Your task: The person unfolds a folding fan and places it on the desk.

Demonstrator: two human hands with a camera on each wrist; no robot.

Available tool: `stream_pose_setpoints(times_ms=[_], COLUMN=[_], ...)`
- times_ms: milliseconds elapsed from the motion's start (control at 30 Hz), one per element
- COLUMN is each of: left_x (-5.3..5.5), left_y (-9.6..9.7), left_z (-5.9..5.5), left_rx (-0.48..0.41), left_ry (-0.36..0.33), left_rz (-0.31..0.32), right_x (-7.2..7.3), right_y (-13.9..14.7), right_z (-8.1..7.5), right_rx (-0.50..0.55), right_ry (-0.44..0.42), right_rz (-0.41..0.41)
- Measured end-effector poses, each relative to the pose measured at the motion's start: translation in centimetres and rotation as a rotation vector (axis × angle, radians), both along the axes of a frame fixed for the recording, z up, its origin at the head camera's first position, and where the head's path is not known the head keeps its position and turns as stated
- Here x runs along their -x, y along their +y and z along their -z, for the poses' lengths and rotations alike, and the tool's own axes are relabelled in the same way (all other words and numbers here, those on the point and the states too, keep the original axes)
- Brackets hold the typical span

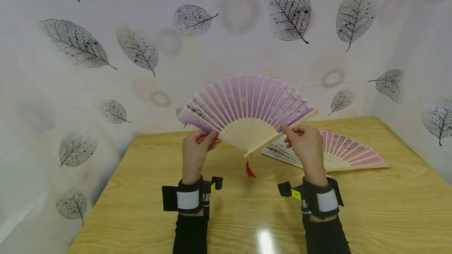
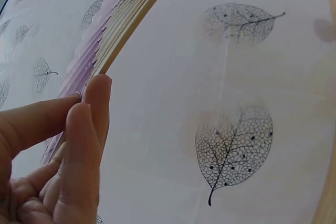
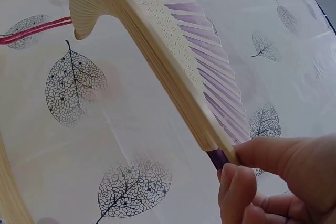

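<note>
A purple folding fan (image 1: 243, 97) with pale ribs is spread wide above the table, held up between both hands. My left hand (image 1: 197, 150) pinches its left edge between thumb and fingers; the left wrist view shows the fingertips (image 2: 96, 98) on the folds. On the other side, my right hand (image 1: 305, 144) pinches the thick right guard stick, as the right wrist view also shows at the fingers (image 3: 239, 187). From the pivot at the bottom hangs a red tassel (image 1: 250, 169), its cord (image 3: 37, 29) visible in the right wrist view.
A pink folding fan (image 1: 353, 150) lies spread on the wooden table (image 1: 148, 191) at the right, partly hidden behind my right hand. Leaf-printed sheeting (image 1: 212, 50) stands behind the table and along its sides. Each wrist wears a black strap (image 1: 188, 200).
</note>
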State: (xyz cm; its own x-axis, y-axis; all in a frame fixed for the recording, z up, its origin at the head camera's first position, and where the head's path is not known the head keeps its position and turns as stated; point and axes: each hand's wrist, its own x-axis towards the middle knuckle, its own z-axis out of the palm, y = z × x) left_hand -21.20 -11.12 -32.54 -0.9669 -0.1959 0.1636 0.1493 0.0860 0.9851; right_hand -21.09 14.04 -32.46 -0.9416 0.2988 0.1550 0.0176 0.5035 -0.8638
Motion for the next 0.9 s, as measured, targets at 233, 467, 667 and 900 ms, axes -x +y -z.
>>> stream_pose_setpoints(times_ms=[233, 467, 667, 900], left_x=[0.13, 0.04, 0.05, 0.03], left_y=[-0.17, -0.25, -0.43, -0.51], left_z=[0.05, -0.18, -0.13, -0.06], left_rx=[-0.041, -0.084, -0.096, -0.084], left_ry=[-0.007, -0.015, -0.016, -0.016], left_rz=[0.009, 0.016, 0.006, -0.005], right_x=[-0.02, 0.12, 0.18, 0.16], right_y=[0.02, 0.07, 0.08, -0.08], right_z=[-0.09, -0.01, 0.13, 0.14], right_rx=[0.008, 0.028, 0.071, 0.093], right_ry=[0.01, 0.011, 0.023, 0.018], right_rz=[0.013, 0.041, 0.05, 0.058])
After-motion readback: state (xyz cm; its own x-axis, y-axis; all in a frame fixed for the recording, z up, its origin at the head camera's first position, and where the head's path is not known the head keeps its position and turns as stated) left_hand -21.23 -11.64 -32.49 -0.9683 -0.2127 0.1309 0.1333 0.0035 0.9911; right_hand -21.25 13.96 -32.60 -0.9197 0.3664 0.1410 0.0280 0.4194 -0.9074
